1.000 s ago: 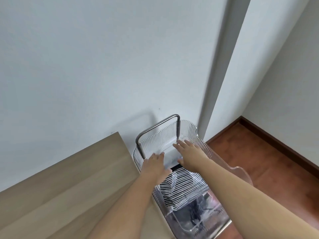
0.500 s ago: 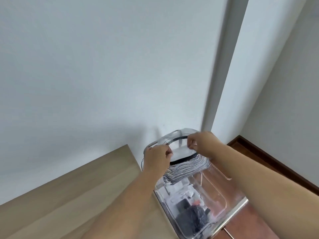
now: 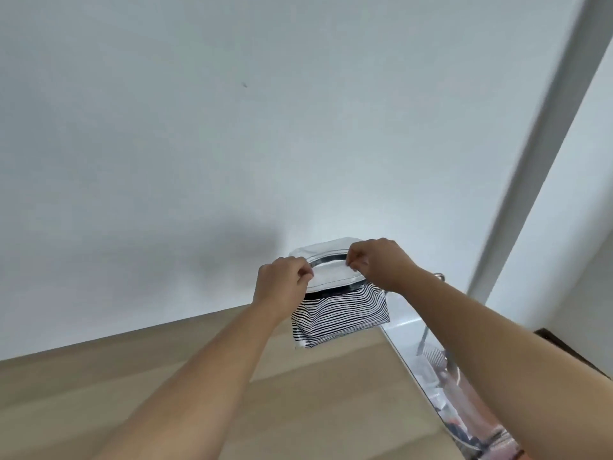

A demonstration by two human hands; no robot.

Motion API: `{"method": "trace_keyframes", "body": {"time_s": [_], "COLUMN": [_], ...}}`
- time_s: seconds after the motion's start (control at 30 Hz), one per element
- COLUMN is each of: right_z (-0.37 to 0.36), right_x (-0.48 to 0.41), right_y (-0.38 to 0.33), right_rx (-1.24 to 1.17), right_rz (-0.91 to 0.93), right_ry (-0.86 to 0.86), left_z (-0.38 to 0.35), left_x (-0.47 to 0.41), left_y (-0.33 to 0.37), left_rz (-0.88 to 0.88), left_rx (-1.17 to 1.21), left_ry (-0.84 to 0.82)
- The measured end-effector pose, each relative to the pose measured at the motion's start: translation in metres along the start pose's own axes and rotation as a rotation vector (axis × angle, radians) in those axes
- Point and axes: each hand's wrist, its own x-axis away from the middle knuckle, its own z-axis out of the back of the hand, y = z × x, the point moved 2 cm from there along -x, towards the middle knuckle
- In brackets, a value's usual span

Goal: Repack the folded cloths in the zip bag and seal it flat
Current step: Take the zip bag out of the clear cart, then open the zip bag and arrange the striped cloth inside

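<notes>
A clear zip bag [image 3: 331, 277] hangs in the air in front of the white wall, its top edge pinched at both ends. Black-and-white striped folded cloth [image 3: 341, 313] fills its lower half. My left hand [image 3: 282, 283] grips the bag's left top corner. The right top corner is held by my right hand [image 3: 378, 263]. The bag's bottom hangs just above the far right corner of the wooden table [image 3: 232, 376]. I cannot tell whether the zip is closed.
A clear plastic cart [image 3: 441, 376] with a metal handle stands against the table's right edge, holding dark and mixed items. A white wall rises behind, with a grey door frame [image 3: 537, 154] at the right. Brown floor shows at the far right.
Both hands took hold of the bag in the cart and lifted it up and left, out of the cart to above the table corner. The view tilted up toward the wall.
</notes>
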Motion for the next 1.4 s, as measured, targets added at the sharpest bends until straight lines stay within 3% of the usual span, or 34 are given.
{"method": "trace_keyframes", "body": {"time_s": [0.33,0.63,0.87,1.1,1.17,1.3,1.4], "right_z": [-0.126,-0.21,-0.231,-0.229,-0.229,-0.228,-0.238], "right_x": [0.029,0.058,0.062,0.062,0.064,0.087,0.116], "right_y": [-0.207,-0.265,-0.254,-0.248,-0.245,-0.234,-0.227], "right_rx": [-0.032,-0.044,-0.068,-0.114,-0.103,-0.013,0.052], "right_rz": [0.172,0.158,0.137,0.174,0.185,0.32,0.378], "right_ry": [-0.314,-0.449,-0.477,-0.526,-0.503,-0.152,-0.023], "left_z": [0.112,0.102,0.061,0.051,0.054,0.06,0.059], "left_x": [0.153,0.231,0.261,0.257,0.255,0.251,0.248], "left_y": [-0.184,-0.246,-0.218,-0.198,-0.199,-0.196,-0.194], "left_rz": [0.304,0.419,-0.008,-0.16,-0.19,-0.1,0.035], "left_rx": [0.148,0.094,-0.335,-0.485,-0.486,-0.464,-0.338], "left_ry": [-0.204,-0.355,-0.198,-0.056,-0.038,-0.055,-0.101]}}
